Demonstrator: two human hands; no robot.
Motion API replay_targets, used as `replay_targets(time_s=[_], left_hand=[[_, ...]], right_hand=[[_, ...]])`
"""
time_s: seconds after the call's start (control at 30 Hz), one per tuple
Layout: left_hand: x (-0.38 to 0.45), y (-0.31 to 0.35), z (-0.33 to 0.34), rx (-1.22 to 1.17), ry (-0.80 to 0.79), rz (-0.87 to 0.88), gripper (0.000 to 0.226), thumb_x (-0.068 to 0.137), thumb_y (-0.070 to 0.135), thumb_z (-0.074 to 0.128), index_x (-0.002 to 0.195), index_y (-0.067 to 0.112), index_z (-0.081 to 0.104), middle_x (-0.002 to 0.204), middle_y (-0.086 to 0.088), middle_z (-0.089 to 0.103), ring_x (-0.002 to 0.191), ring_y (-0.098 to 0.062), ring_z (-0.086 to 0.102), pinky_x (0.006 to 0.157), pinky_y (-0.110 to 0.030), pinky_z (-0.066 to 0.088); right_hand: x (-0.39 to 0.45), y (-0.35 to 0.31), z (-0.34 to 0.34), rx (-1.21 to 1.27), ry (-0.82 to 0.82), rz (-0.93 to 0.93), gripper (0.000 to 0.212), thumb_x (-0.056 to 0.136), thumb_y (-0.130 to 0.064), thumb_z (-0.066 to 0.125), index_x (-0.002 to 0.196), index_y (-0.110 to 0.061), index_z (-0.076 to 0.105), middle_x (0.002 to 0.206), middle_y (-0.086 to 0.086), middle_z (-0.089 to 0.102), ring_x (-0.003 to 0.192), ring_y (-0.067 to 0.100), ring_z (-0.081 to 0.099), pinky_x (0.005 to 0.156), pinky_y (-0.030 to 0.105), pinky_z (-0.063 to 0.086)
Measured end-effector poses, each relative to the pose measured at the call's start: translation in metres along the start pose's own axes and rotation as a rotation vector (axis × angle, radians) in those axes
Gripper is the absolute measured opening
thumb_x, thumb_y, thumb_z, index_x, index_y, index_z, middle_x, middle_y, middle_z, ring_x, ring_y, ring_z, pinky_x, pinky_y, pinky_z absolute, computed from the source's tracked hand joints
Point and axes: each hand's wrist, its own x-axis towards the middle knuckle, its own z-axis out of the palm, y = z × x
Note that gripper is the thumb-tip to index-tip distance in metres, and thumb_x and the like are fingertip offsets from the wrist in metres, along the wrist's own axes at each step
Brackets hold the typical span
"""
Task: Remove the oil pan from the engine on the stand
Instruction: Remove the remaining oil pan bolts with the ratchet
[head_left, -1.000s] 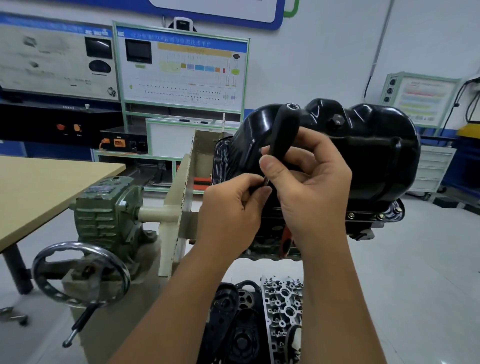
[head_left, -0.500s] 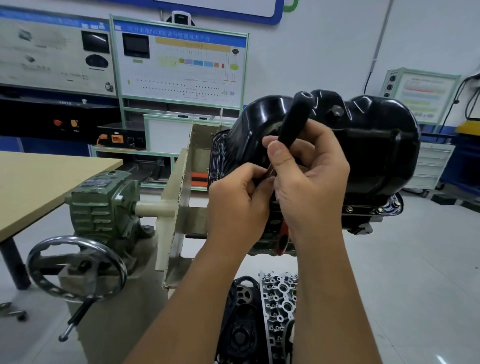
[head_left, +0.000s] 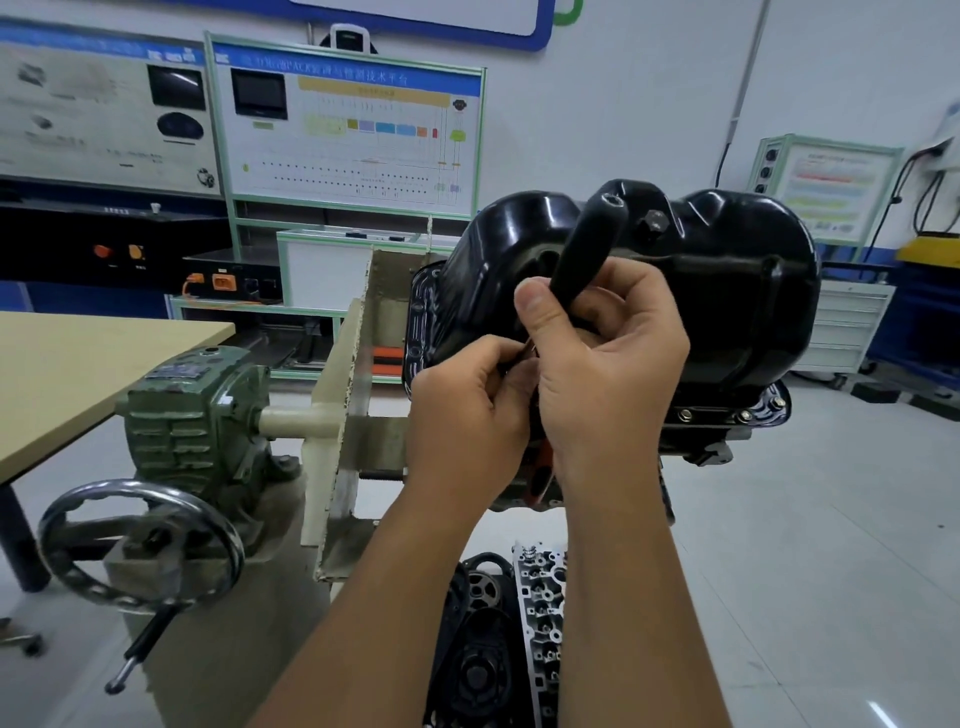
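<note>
The oil pan (head_left: 727, 291) sits on top of the upturned engine (head_left: 717, 431), which hangs from the stand (head_left: 353, 395) at the middle of the view. The pan is glossy black, one piece, its domed bottom facing up and toward the camera, its long axis running left to right across the frame. Its flange lies along the engine's edge, where three bolt heads (head_left: 744, 415) show in a row at the lower right. One drain plug (head_left: 653, 222) stands out on the upper face.

Two hands work close together in front of the pan's left half. The right hand (head_left: 618, 374) is clenched round a black tool handle (head_left: 584, 254), thumb up along its side; the handle slants upward to the right, its butt end just below the pan's top rim. The left hand (head_left: 462, 415) has its fingers curled in against the right hand, pinching something thin and metallic at the base of the handle; what it is cannot be told.

At left, one green gearbox (head_left: 192, 410) carries one steel handwheel (head_left: 140, 545), beside a pale wooden bench (head_left: 78, 374). On the floor below lie one cylinder head (head_left: 540, 623) and a dark cover (head_left: 478, 649).
</note>
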Motion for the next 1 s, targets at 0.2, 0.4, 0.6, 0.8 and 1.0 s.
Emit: replay_targets(time_s=[0.2, 0.4, 0.6, 0.8, 1.0], left_hand=[[0.002, 0.004, -0.005, -0.018, 0.081, -0.079, 0.013, 0.082, 0.029, 0.069, 0.077, 0.018, 0.073, 0.052, 0.011, 0.052, 0.051, -0.010, 0.045, 0.052, -0.022, 0.035], [0.004, 0.005, -0.016, -0.025, 0.014, -0.013, 0.020, 0.088, 0.029, 0.067, 0.090, 0.011, 0.077, 0.054, 0.001, 0.046, 0.052, -0.014, 0.042, 0.052, -0.033, 0.039], [0.005, 0.001, -0.018, -0.024, 0.056, -0.061, 0.015, 0.086, 0.027, 0.069, 0.085, 0.013, 0.075, 0.053, 0.007, 0.045, 0.052, -0.016, 0.040, 0.053, -0.040, 0.042], [0.005, -0.002, -0.020, -0.028, 0.038, -0.049, 0.006, 0.090, 0.020, 0.075, 0.086, 0.016, 0.075, 0.053, 0.011, 0.043, 0.052, -0.010, 0.038, 0.054, -0.029, 0.037], [0.001, 0.001, -0.018, -0.041, 0.029, 0.001, 0.013, 0.096, 0.017, 0.068, 0.098, 0.010, 0.079, 0.054, 0.004, 0.046, 0.051, -0.009, 0.037, 0.050, -0.030, 0.036]], right_hand=[[0.002, 0.001, 0.000, -0.160, -0.058, -0.009, 0.025, 0.080, -0.007, 0.086, 0.104, -0.012, 0.079, 0.096, 0.008, 0.076, 0.085, 0.027, 0.072, 0.083, 0.048, 0.060], [0.001, -0.001, 0.000, -0.114, -0.131, -0.003, 0.029, 0.090, 0.004, 0.074, 0.117, -0.006, 0.073, 0.100, 0.011, 0.074, 0.093, 0.026, 0.073, 0.083, 0.041, 0.062], [-0.002, -0.003, 0.001, -0.114, -0.180, -0.015, 0.023, 0.087, -0.002, 0.080, 0.107, -0.013, 0.076, 0.093, -0.001, 0.078, 0.073, 0.015, 0.073, 0.066, 0.025, 0.059], [-0.002, 0.000, 0.000, -0.156, -0.116, -0.019, 0.026, 0.077, -0.006, 0.089, 0.099, -0.013, 0.077, 0.088, -0.003, 0.078, 0.070, 0.012, 0.074, 0.063, 0.023, 0.057], [-0.001, -0.001, 0.002, -0.129, -0.191, -0.027, 0.038, 0.084, 0.004, 0.079, 0.098, -0.030, 0.069, 0.084, -0.015, 0.072, 0.067, -0.001, 0.066, 0.062, 0.017, 0.055]])
